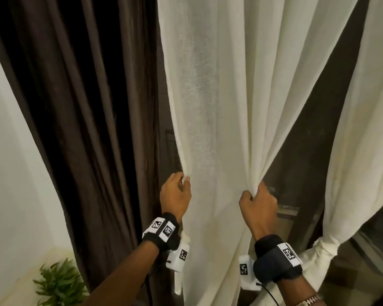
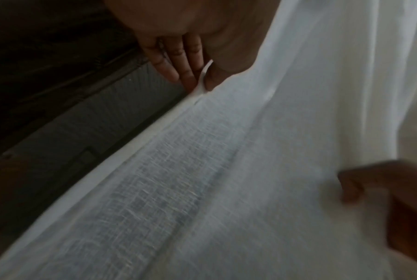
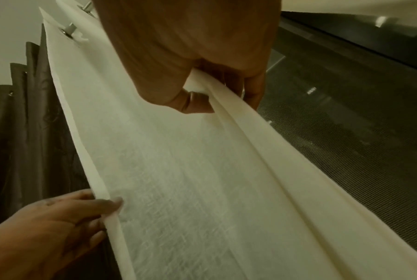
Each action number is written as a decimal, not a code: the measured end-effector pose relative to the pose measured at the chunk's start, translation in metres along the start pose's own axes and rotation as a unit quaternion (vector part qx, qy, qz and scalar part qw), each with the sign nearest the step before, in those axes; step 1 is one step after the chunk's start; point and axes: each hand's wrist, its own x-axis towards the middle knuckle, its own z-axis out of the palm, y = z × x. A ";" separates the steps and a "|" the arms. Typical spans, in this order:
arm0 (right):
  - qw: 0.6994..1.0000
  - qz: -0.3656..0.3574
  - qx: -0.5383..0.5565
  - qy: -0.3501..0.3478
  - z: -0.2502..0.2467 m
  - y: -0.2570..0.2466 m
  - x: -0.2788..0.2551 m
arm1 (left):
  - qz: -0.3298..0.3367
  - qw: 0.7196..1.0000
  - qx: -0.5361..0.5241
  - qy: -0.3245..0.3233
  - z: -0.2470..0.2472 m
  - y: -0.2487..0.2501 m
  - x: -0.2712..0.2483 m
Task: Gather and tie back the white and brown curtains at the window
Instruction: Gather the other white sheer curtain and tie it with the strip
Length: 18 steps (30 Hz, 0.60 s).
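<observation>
A sheer white curtain (image 1: 217,111) hangs in the middle, with a dark brown curtain (image 1: 80,102) in folds to its left. My left hand (image 1: 176,193) pinches the white curtain's left hem between thumb and fingers (image 2: 188,75). My right hand (image 1: 258,203) grips a gathered bunch of the white curtain's right side, fingers curled round the folds (image 3: 217,98). The fabric stretches flat between both hands (image 3: 178,170). A second white curtain (image 1: 358,151) on the right hangs cinched low down by a tie (image 1: 326,246).
Dark window mesh (image 3: 346,132) and its frame (image 1: 287,212) show behind the curtains. A white wall (image 1: 11,173) stands at the left with a green plant (image 1: 60,283) at its foot. Curtain hooks (image 3: 70,31) sit at the top hem.
</observation>
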 end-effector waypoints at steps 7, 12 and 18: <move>0.984 -0.060 0.115 -0.121 0.002 -0.016 -0.003 | 0.167 0.978 0.009 -0.124 0.021 0.044 -0.053; 0.982 -0.062 0.110 -0.141 0.000 -0.023 0.000 | 0.113 0.963 0.007 -0.243 0.035 0.046 -0.082; 0.995 -0.057 0.029 -0.081 -0.011 0.006 0.022 | -0.028 0.962 -0.036 -0.269 0.019 -0.026 -0.112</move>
